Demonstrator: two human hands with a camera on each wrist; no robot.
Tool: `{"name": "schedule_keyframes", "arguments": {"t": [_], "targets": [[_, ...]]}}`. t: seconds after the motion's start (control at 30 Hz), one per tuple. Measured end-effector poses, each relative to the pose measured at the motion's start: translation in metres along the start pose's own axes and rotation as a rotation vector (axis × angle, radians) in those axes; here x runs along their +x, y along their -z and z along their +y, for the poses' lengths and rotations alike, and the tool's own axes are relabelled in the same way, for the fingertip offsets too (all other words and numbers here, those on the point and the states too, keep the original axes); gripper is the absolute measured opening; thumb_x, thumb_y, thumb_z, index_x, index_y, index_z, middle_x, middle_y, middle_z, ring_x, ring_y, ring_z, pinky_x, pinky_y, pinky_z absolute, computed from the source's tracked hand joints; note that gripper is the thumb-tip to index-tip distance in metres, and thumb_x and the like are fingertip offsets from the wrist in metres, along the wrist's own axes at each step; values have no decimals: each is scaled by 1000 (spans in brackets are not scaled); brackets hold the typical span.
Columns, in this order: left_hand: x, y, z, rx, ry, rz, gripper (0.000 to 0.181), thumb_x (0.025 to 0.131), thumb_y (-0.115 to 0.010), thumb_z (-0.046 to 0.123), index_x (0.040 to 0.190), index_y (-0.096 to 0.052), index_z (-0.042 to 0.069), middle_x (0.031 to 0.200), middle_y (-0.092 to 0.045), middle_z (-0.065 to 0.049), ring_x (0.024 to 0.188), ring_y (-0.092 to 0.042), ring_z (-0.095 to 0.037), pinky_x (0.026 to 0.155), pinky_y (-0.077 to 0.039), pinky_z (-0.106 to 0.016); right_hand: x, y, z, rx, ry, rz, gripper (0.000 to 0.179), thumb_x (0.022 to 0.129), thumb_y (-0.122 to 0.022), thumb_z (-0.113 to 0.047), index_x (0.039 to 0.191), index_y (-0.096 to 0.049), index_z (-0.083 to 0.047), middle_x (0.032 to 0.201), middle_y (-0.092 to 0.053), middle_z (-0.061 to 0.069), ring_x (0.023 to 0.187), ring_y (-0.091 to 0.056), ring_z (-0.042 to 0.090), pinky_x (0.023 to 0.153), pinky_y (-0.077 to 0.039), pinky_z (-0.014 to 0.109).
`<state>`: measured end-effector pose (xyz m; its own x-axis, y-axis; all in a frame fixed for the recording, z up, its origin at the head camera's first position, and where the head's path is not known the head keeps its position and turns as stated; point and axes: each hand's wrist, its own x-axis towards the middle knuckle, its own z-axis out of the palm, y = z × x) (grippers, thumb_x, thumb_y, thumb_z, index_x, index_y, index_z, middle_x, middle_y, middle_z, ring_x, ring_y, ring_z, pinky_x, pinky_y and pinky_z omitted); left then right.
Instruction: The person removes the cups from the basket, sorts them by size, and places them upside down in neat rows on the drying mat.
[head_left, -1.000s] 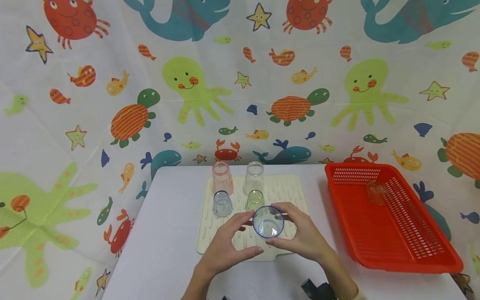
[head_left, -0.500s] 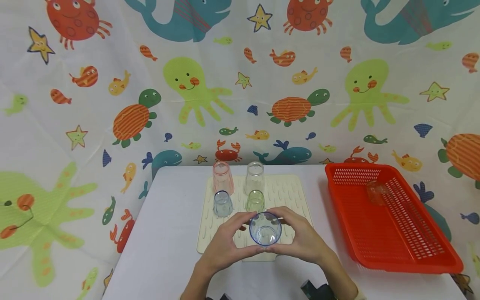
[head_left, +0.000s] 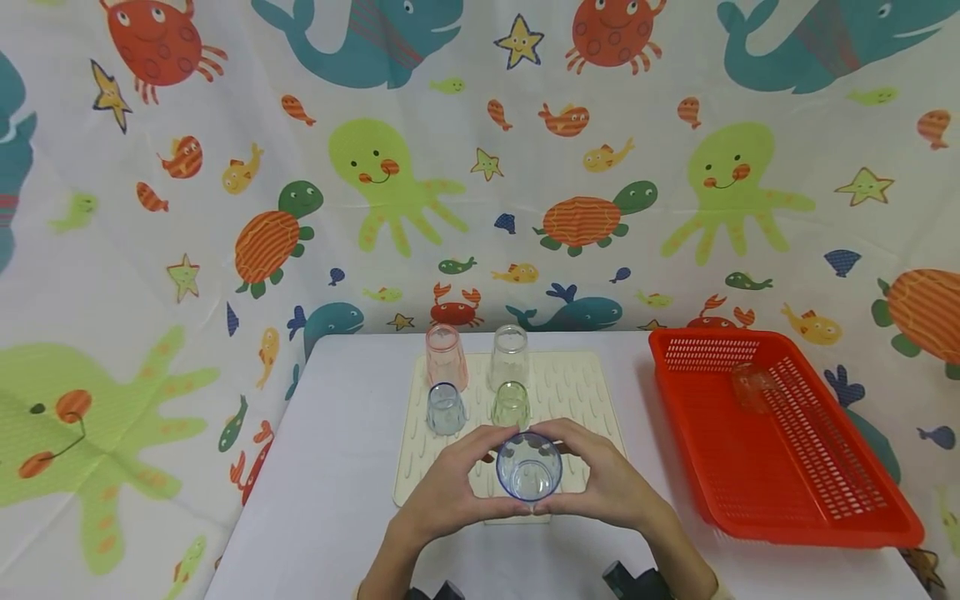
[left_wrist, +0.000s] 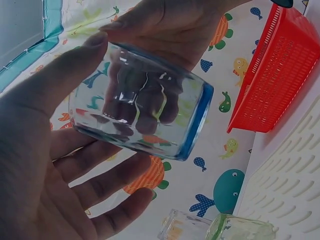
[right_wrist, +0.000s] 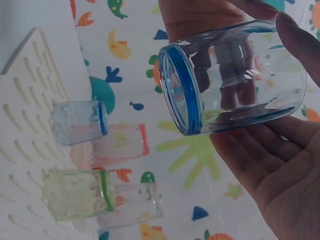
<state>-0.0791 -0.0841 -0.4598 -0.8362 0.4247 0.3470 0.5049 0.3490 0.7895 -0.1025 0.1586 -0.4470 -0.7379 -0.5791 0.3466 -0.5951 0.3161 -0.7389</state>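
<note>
Both hands hold a clear drinking glass [head_left: 529, 479] with a blue ring at one end, above the front of the mat. My left hand [head_left: 450, 483] cups its left side, thumb in front and fingers behind. From the other side my right hand [head_left: 615, 479] grips it the same way, and the thumb tips meet at the front. In the left wrist view the glass [left_wrist: 142, 102] lies between the left thumb and fingers. Just behind it on the mat stand a small green glass [head_left: 511, 406] and a small blue glass [head_left: 446, 410].
A cream ribbed drying mat [head_left: 577, 371] lies on the white table [head_left: 337, 467]. At its back stand a tall pink glass [head_left: 446, 358] and a tall clear glass [head_left: 509, 357]. On the right is a red plastic basket [head_left: 720, 517] with a clear glass [head_left: 752, 387] inside.
The held glass has come slightly nearer and to the left. The right hand has shifted left with it, and the thumb tips, apart at first, now meet in front of the glass.
</note>
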Motion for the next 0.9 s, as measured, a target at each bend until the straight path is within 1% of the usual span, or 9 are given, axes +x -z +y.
{"name": "schedule_keyframes", "arguments": {"t": [0.17, 0.27, 0.4, 0.5, 0.63, 0.73, 0.9], "targets": [[0, -1, 0, 0, -22, 15, 73, 77, -87, 43, 141, -54, 29, 129, -65, 8, 109, -62, -8, 90, -60, -27, 1, 0, 0, 27, 15, -19, 75, 74, -90, -36, 139, -55, -21, 127, -65, -5, 111, -64, 13, 95, -62, 32], [0, -1, 0, 2, -46, 42, 72, 76, -87, 44, 138, -56, 28, 126, -65, 9, 108, -61, -7, 88, -60, -26, 2, 0, 1, 50, 32, -26, 75, 74, -90, -36, 139, -55, -20, 127, -66, -3, 111, -64, 14, 95, -62, 32], [1, -2, 0, 13, -82, 74, 71, 74, -89, 42, 135, -58, 25, 124, -65, 8, 105, -61, -7, 84, -60, -24, 1, -1, 3, 69, 34, -24, 76, 74, -90, -32, 140, -55, -19, 127, -66, -2, 111, -65, 14, 95, -62, 32], [1, -3, 1, 21, -100, 90, 70, 73, -89, 41, 133, -58, 23, 123, -64, 7, 105, -60, -8, 81, -61, -26, -1, -2, 4, 79, 16, -20, 77, 73, -91, -30, 140, -54, -21, 129, -65, -2, 112, -64, 13, 95, -61, 31], [2, -2, 2, 37, -120, 107, 69, 74, -89, 39, 133, -59, 20, 125, -65, 4, 105, -59, -8, 79, -61, -26, -3, -4, 5, 91, -9, -13, 77, 73, -90, -29, 141, -54, -19, 131, -65, -3, 113, -64, 12, 95, -61, 32], [2, -2, 2, 48, -138, 129, 69, 73, -89, 38, 132, -59, 18, 124, -65, 2, 104, -60, -10, 77, -60, -25, -4, -6, 7, 106, -5, -7, 77, 74, -90, -28, 142, -54, -17, 132, -64, -1, 111, -65, 14, 95, -61, 33], [3, 0, 5, 52, -144, 156, 69, 72, -90, 36, 131, -60, 19, 121, -66, 2, 101, -61, -11, 76, -60, -26, -7, -13, 13, 153, -19, 2, 76, 74, -90, -25, 141, -54, -21, 131, -65, -1, 113, -65, 14, 98, -60, 33]]}}
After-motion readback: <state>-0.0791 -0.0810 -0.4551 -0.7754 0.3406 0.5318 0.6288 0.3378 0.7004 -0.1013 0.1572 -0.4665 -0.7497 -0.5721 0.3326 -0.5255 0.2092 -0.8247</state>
